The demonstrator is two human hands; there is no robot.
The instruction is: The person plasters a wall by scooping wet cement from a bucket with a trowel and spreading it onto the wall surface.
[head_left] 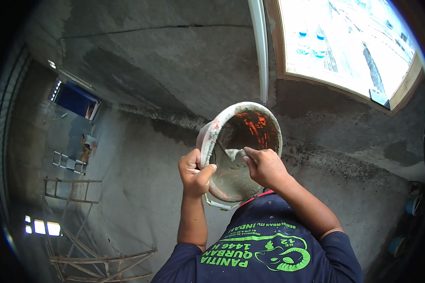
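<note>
A mortar-caked bucket (246,106) is tilted in front of my torso, its mouth facing up toward me. Orange patches show on its inner wall, and wet grey mortar (233,177) lies inside. My left hand (196,173) is closed over the bucket's left rim, thumb on the inner side. My right hand (267,168) reaches over the near right part of the mouth, fingers wrapped round the handle of a mortar-smeared trowel (233,153). The trowel points into the bucket; its blade is partly hidden, and I cannot tell how deep it sits in the mortar.
Ahead stands a grey plastered wall (198,56) with a white pipe (259,52). A wooden window frame (335,82) is at the upper right, with two bottles (311,45) beyond it. Wooden scaffolding (99,259) and a ladder (69,162) stand left. Blue-rimmed containers (413,205) sit far right.
</note>
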